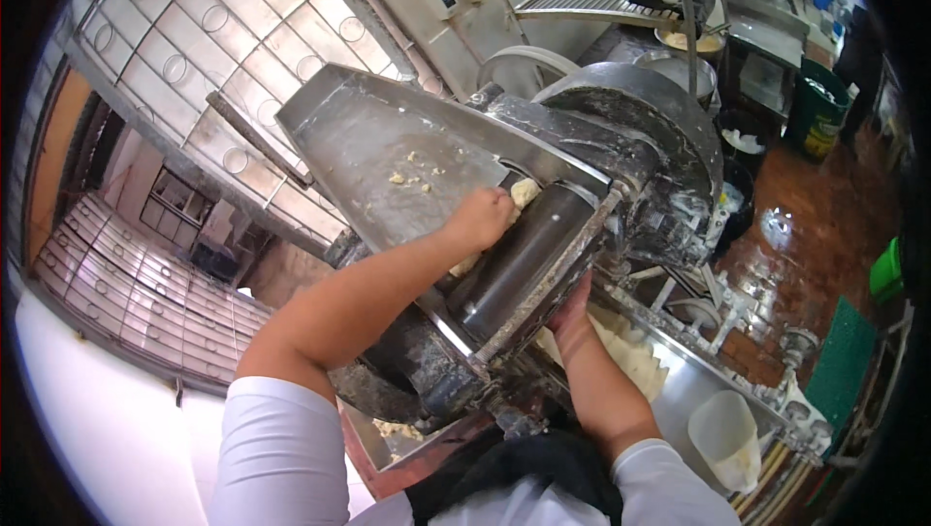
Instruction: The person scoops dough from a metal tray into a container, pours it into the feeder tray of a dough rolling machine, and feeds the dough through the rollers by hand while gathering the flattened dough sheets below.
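A dough sheeter with a sloping metal feed tray [349,133] stands before me. My left hand [482,219] is curled into a fist at the tray's lower end. It presses against pale dough [525,193] lying along the dark steel roller [534,257]; more of that dough shows below my wrist. My right hand [571,306] reaches under the machine's front bar [553,275], which hides its fingers. Beneath it, folded sheets of pale dough [629,355] lie in a metal trough [691,373]. Dough crumbs [398,178] are scattered on the feed tray.
A large wheel guard [640,100] covers the machine's right side. A clear plastic scoop [725,439] lies at the trough's right end. Below left, a tray [385,446] contains dough scraps. Barred metal grilles [218,39] stand at left; a dark green bin [818,108] is at far right.
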The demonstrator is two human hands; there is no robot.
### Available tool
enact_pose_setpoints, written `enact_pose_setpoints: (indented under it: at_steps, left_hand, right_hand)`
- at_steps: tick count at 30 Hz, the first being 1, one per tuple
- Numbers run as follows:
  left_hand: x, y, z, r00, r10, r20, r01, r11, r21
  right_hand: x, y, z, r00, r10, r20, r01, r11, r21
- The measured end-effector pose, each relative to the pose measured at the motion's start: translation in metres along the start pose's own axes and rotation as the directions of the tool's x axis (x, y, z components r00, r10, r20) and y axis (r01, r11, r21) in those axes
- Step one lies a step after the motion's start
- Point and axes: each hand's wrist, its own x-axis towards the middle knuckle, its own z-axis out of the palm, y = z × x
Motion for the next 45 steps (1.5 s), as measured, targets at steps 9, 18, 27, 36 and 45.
enact_pose_setpoints:
  at_steps: [9,18,27,36,45]
  left_hand:
    - [0.031,0.025,0.003,0.973,0.219,-0.076,-0.217,0.976,0.037]
    - [-0.021,0.048,-0.081,0.988,0.153,0.004,-0.151,0.974,0.167]
    - [-0.184,-0.04,-0.171,0.562,-0.102,-0.821,-0.136,0.967,-0.213]
    - [-0.379,-0.294,-0.009,0.599,-0.7,-0.39,0.087,0.541,-0.837]
    - [-0.45,-0.199,0.221,0.575,-0.573,0.585,0.511,0.809,0.29]
  right_hand:
    - [-0.017,-0.011,-0.003,0.999,-0.042,0.027,0.042,0.999,-0.009]
    - [-0.079,-0.047,-0.034,0.97,-0.133,-0.202,0.113,0.988,-0.107]
    - [-0.148,-0.086,-0.055,0.996,-0.058,-0.07,0.056,0.998,-0.038]
    - [-0.221,-0.118,-0.115,0.984,-0.02,-0.175,0.003,0.995,-0.098]
    - [-0.274,-0.16,-0.208,0.738,-0.41,-0.535,-0.185,0.639,-0.746]
